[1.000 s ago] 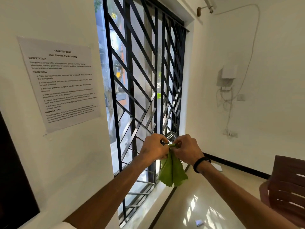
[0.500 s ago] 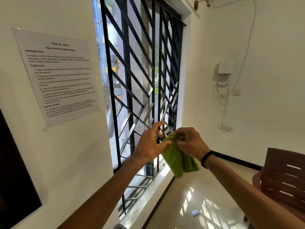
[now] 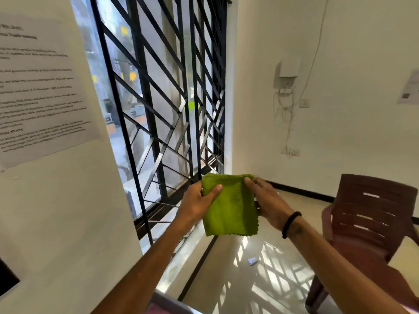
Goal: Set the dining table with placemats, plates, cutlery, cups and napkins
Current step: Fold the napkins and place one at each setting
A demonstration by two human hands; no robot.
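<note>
Left hand [image 3: 197, 202]: raised in mid-air at the centre of the view, gripping the left edge of a folded green napkin [image 3: 229, 209], thumb laid flat across its near face, fingers behind it and out of sight. Right hand [image 3: 267, 200]: gripping the napkin's right edge, thumb on the upper right corner, fingers curled behind; black band [image 3: 291, 224] on its wrist.

Napkin: folded into a near-square pad, held upright between both hands above the floor, fold along the top, scalloped hem hanging free along the bottom and the lower right side.

Bench [image 3: 167, 302]: only a pale corner shows at the bottom edge, between the forearms.

Floor [image 3: 226, 268]: glossy cream tile with a patch of sunlight crossed by grille shadows; small scrap of white paper [image 3: 252, 261] lying in that patch.

Chair [image 3: 369, 223]: brown plastic, slatted back, at the right, standing on the floor.

Window [image 3: 163, 98]: tall, at the left, fitted with a black metal grille of crossing bars; street outside blurred.

Printed notice [image 3: 40, 91]: white sheet on the left wall, text too blurred to read.

Far wall: white box [image 3: 288, 68] with tangled cables hanging beneath it, and a second sheet [image 3: 410, 87] at the right edge.
</note>
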